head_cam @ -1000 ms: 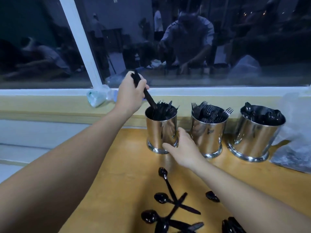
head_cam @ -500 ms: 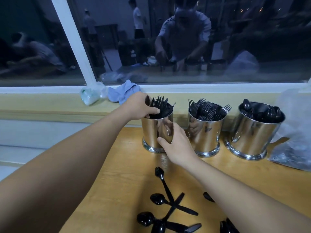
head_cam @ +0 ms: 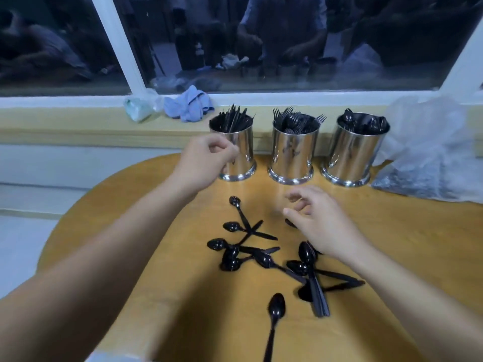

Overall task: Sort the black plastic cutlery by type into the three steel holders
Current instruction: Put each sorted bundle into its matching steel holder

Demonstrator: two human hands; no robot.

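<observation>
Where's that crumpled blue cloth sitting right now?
In the head view, the blue cloth lies on the window ledge, up and left of centre, between a clear plastic bag on its left and the leftmost steel holder just below to its right.

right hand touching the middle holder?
Apart. Head view: bare table shows between the right hand and the middle holder.
</observation>
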